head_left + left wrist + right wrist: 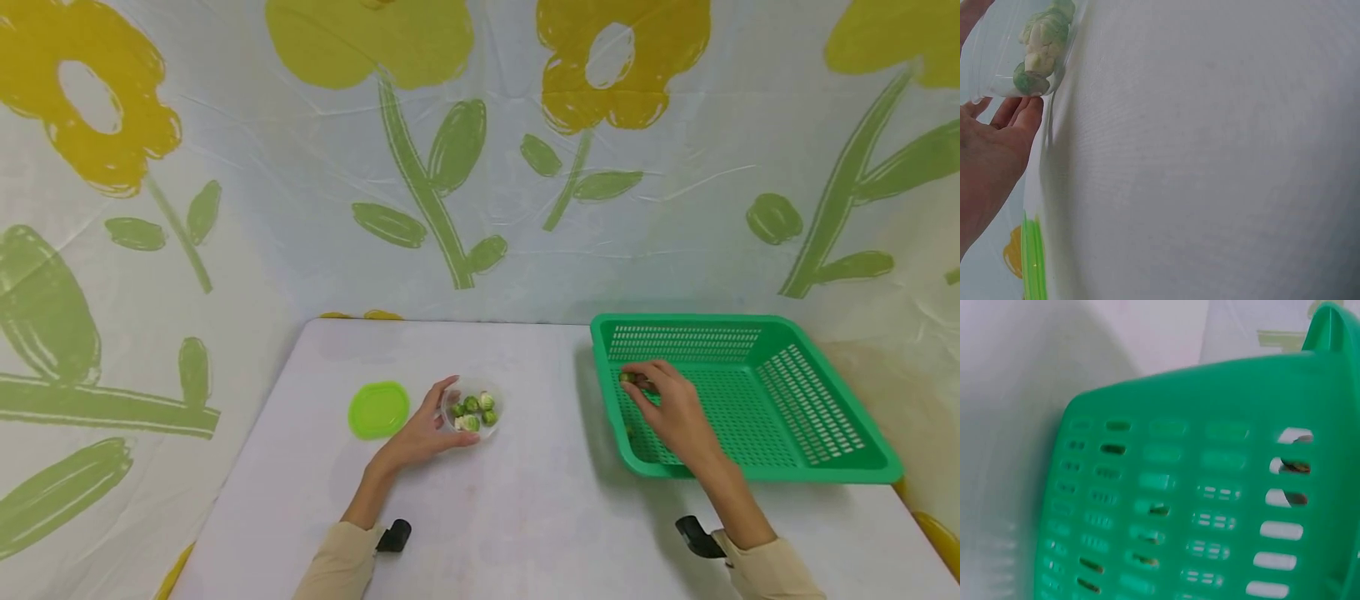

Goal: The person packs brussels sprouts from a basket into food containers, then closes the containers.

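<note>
My left hand (422,435) grips a clear plastic tub (999,59) from its left side, thumb at the near side and fingers round the far side. Several Brussels sprouts (471,405) lie inside the tub. Over the left part of a green plastic basket (757,472), my right hand (670,410) pinches a Brussels sprout (627,377) between thumb and fingertips. Another small green piece (630,431) shows low at the basket's left wall. In the right wrist view the slotted basket wall (1210,394) mostly hides that hand.
A bright green lid (378,410) lies flat on the white table (525,533), left of the tub. Behind the table hangs a flower-printed cloth (660,217). The basket stands at the table's right side, its walls rising above the tabletop.
</note>
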{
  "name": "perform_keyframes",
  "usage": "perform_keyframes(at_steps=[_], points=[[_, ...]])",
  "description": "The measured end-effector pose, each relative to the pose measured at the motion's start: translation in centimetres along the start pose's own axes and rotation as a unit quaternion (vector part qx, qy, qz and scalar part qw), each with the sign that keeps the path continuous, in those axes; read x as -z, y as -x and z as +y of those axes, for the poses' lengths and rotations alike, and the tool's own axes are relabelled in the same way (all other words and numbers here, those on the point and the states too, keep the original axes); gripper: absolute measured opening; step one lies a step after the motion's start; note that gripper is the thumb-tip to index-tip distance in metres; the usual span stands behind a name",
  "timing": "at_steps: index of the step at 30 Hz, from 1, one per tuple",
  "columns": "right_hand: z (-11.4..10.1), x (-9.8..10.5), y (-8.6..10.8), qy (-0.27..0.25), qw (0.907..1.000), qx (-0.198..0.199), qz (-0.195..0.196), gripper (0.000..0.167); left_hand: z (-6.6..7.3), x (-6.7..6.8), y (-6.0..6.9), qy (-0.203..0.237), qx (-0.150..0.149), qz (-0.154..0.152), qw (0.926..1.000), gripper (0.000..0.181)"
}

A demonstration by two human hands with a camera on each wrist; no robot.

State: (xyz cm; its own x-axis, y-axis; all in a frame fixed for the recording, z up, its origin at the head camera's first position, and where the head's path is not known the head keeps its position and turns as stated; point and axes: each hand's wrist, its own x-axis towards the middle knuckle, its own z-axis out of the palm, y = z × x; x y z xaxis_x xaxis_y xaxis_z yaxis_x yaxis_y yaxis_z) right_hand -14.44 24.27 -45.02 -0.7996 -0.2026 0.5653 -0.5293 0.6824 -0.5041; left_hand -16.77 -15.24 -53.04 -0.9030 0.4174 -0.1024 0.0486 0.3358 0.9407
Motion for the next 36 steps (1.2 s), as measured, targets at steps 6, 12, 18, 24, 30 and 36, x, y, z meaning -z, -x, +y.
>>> perform_keyframes(at_steps=[6,12,18,24,30,36], points=[[-0.8,-0.6,-0.3,-0.030,0.9994,0.002,0.018,0.030,0.0,0.2,-0.1,0.000,-0.006,-0.001,1.0000,0.107],[-1.6,-1.5,-0.7,-0.061,0.9979,0.004,0.019,0.030,0.0,0.3,-0.2,0.001,-0.005,-0.006,1.0000,0.107],[-2.4,-2.5,-1.2,-0.073,0.9973,-0.003,0.011,0.028,-0.2,0.3,-0.2,0.003,-0.003,-0.005,1.0000,0.107],[-3.0,-4.0,-1.6,-0.101,0.9949,-0.006,0.001,0.028,-0.4,0.2,-0.2,0.003,-0.006,-0.003,1.0000,0.107],[-3.9,-5.6,-1.7,-0.123,0.9923,-0.003,-0.012,0.027,-0.4,0.1,-0.1,-0.001,-0.003,-0.001,1.0000,0.108],[-4.7,-7.4,-2.1,-0.121,0.9926,0.002,-0.012,0.025,-0.2,-0.1,-0.1,0.002,0.007,-0.001,1.0000,0.109]])
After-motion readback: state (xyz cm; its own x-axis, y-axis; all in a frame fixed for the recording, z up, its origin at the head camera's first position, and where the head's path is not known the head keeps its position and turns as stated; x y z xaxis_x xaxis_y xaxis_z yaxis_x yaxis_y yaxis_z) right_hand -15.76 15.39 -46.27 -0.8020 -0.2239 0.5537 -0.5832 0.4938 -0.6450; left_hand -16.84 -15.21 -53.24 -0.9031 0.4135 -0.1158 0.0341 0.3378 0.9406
